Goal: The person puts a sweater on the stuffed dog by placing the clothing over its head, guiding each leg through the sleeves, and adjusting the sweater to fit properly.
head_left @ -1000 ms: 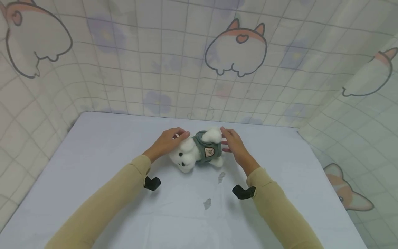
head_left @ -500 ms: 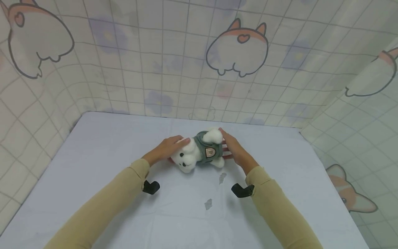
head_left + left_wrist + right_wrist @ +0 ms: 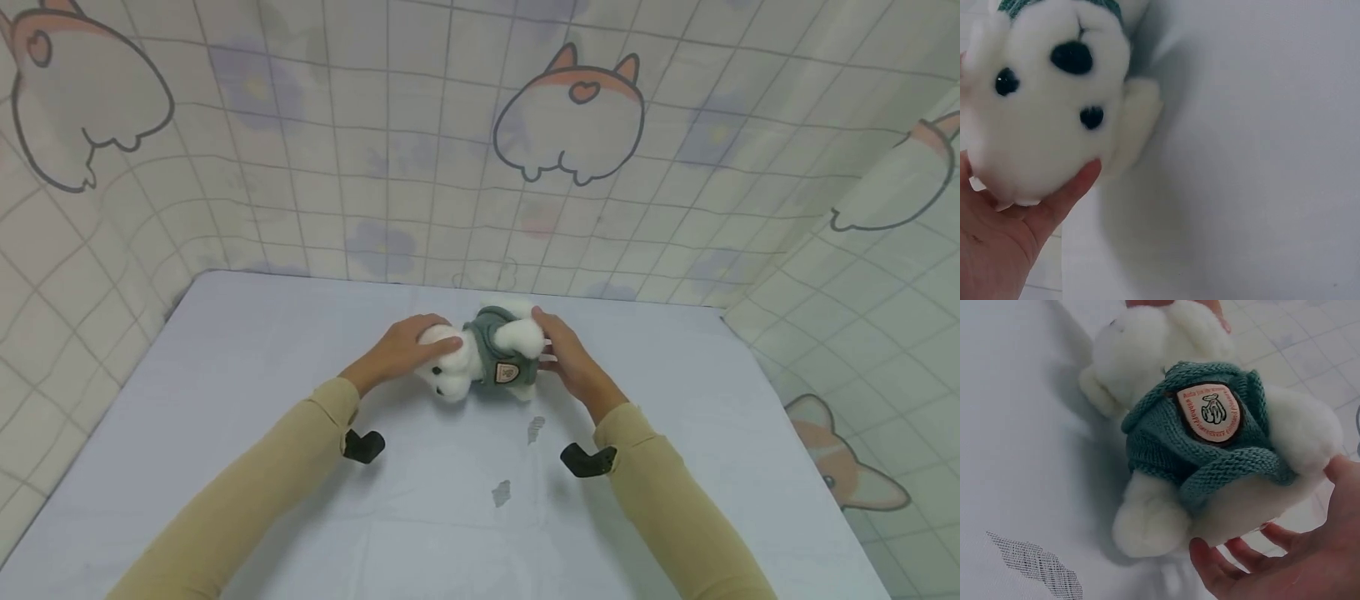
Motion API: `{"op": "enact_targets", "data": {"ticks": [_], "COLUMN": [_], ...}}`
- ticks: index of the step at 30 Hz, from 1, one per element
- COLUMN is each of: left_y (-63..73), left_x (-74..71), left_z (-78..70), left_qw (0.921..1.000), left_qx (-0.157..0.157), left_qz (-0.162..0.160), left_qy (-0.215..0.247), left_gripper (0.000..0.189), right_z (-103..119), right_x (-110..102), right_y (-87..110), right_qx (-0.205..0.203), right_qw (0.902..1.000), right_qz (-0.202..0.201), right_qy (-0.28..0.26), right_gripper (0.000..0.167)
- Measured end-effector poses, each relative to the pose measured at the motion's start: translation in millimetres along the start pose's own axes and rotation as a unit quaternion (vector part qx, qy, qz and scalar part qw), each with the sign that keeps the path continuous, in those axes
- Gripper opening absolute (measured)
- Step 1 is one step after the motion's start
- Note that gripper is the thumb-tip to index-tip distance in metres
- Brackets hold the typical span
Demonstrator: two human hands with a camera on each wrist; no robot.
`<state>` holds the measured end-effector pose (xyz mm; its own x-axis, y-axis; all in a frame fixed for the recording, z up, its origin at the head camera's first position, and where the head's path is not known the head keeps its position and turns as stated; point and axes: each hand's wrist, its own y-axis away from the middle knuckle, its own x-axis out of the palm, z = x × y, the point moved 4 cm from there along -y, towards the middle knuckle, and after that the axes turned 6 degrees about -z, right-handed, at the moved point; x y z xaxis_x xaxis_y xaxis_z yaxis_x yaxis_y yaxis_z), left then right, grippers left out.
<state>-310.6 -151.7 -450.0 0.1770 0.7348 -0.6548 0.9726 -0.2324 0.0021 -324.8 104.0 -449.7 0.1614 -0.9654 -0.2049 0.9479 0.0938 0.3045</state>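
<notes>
A white plush dog (image 3: 468,362) in a green knitted sweater (image 3: 1166,450) lies on its side, its head to the left and its legs to the right. Round its head curls my left hand (image 3: 397,354), thumb on the near side; in the left wrist view the hand (image 3: 1004,231) cups the top of the head beside the eyes. At the other end my right hand (image 3: 572,358) holds the bottom of the body. The right wrist view has the fingertips (image 3: 1207,556) under the rump and a digit at a white paw (image 3: 1307,434). A pink badge (image 3: 1210,412) marks the sweater.
Beneath everything is a white-covered table (image 3: 450,533) with two grey patches (image 3: 501,493) on its cloth. A hanging checked curtain (image 3: 420,208) with corgi drawings stands behind and at both sides. Dark camera mounts (image 3: 588,461) sit under both wrists.
Both hands have closed in on the plush dog's two ends. The dog has rolled, its face turning lower and its upper leg swinging toward the viewer. The arms have barely shifted.
</notes>
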Motion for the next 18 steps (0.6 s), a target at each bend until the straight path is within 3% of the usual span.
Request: {"op": "enact_targets", "data": {"ticks": [4, 11, 18], "left_y": [-1.7, -1.7, -3.3], "left_x": [-4.0, -11.8, -19.4], "left_z": [-2.3, -3.9, -12.1], "left_qw": [0.9998, 0.9984, 0.9951], "left_qx": [0.009, -0.022, 0.042], "left_qz": [-0.018, -0.048, -0.086], "left_qy": [-0.007, 0.019, 0.023], "left_gripper": [0.066, 0.099, 0.097], "right_z": [6, 15, 12], "right_x": [-4, -9, -13], "right_y": [1.2, 3.2, 2.7], "right_qx": [-0.024, -0.046, -0.048], "right_qw": [0.9991, 0.9960, 0.9965], "right_qz": [-0.019, -0.038, -0.055], "right_qy": [-0.028, -0.067, -0.040], "right_gripper": [0.067, 0.064, 0.066]}}
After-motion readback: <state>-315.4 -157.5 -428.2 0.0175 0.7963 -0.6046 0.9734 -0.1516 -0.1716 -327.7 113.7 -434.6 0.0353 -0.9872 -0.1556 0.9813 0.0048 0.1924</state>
